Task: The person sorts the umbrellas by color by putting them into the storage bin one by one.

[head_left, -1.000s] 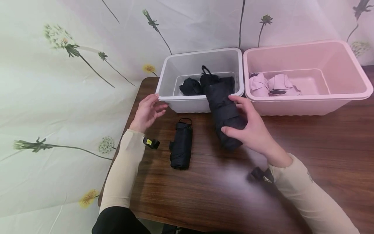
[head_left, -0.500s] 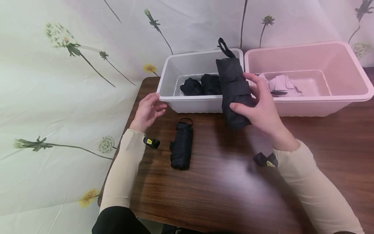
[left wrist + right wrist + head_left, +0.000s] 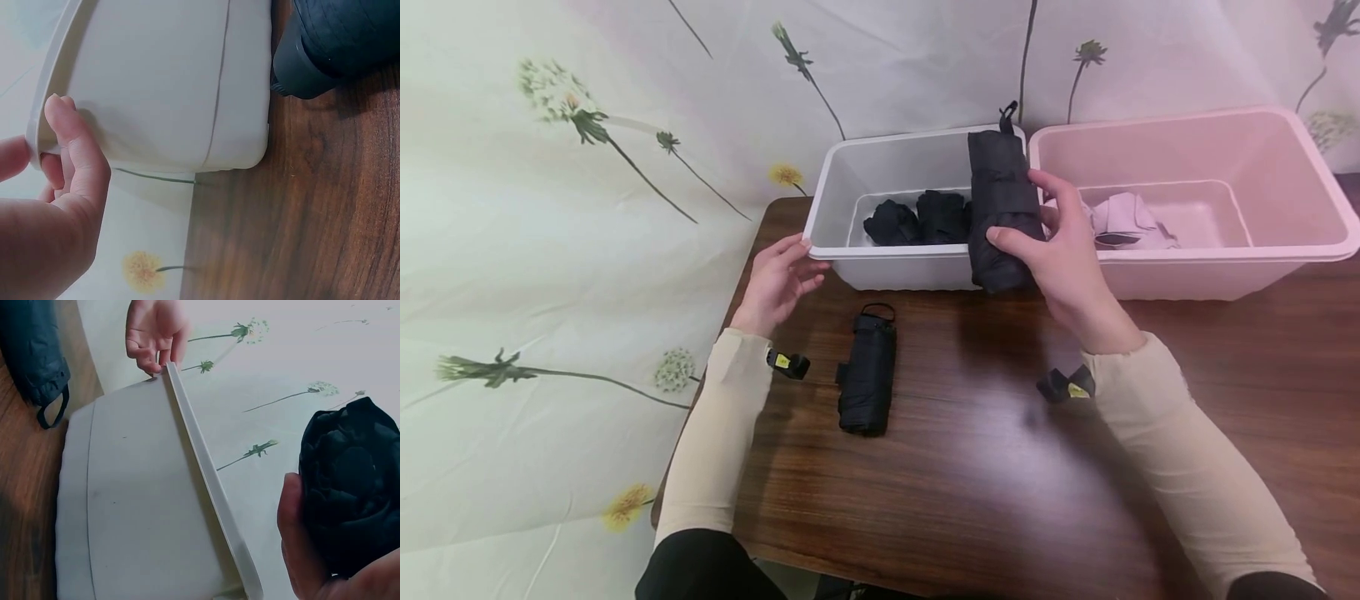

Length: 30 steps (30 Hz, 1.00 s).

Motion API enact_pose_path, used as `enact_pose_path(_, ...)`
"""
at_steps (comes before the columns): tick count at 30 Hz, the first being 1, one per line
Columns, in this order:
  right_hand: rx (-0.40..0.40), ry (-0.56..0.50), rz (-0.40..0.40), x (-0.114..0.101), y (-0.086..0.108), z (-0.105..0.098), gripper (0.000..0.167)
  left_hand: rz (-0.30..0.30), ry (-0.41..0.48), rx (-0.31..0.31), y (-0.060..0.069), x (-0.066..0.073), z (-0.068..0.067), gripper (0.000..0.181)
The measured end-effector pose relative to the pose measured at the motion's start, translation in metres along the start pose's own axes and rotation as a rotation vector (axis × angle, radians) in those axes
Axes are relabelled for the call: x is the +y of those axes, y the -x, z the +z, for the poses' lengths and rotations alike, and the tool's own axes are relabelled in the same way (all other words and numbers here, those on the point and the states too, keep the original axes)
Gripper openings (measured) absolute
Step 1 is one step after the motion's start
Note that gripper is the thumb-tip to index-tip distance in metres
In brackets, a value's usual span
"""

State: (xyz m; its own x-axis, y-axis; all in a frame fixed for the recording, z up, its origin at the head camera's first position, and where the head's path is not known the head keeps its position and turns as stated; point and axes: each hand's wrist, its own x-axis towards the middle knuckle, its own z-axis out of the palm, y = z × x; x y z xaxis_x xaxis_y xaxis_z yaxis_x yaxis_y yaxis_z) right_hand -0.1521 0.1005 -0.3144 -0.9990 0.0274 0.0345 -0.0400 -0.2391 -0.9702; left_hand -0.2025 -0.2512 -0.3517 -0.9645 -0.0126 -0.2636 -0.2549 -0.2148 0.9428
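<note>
My right hand grips a black folded umbrella with a loop strap, holding it up over the right end of the white bin. The right wrist view shows the bunched end of this umbrella beside my thumb. At the bin's front left corner, my left hand pinches the rim, thumb and fingers on either side of it, as the left wrist view shows. Inside the bin lie black bundles, partly hidden by the front wall. Another black folded umbrella lies on the table before the bin.
A pink bin stands to the right, close against the white one. It holds pale pink fabric bundles. Both bins stand on a brown wooden table, with a flower-printed cloth behind and to the left.
My right hand has lifted the umbrella and moved it right and away from me, over the white bin's right end; it now points more upright. The left hand stays at the rim.
</note>
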Motion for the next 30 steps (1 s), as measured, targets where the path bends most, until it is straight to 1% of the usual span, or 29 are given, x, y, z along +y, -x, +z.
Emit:
enact_pose_path(3, 0.017, 0.0, 0.011, -0.001, -0.006, 0.002, 0.071, 0.001, 0.003, -0.004, 0.001, 0.001, 0.0, 0.043)
enact_pose_path(10, 0.031, 0.118, 0.033, -0.004, -0.02, 0.005, 0.076, 0.0, -0.017, -0.015, 0.002, 0.002, 0.0, 0.042)
enact_pose_path(13, 0.034, 0.122, 0.048, -0.004, -0.025, 0.007, 0.079, 0.0, -0.023, -0.017, 0.002, 0.002, -0.001, 0.043)
enact_pose_path(20, 0.031, 0.109, 0.077, -0.005, -0.032, 0.009, 0.081, 0.0, 0.007, -0.034, 0.003, 0.001, -0.001, 0.04)
enact_pose_path(22, 0.036, 0.106, 0.08, -0.005, -0.033, 0.01, 0.082, 0.002, 0.003, -0.036, 0.003, 0.0, -0.002, 0.041)
enact_pose_path(26, 0.05, 0.166, 0.081, -0.005, -0.037, 0.01, 0.082, 0.004, 0.003, -0.039, 0.002, 0.0, -0.002, 0.042)
enact_pose_path(30, 0.062, 0.28, 0.04, -0.004, -0.041, 0.01, 0.078, 0.003, 0.042, -0.058, 0.001, 0.0, -0.002, 0.038)
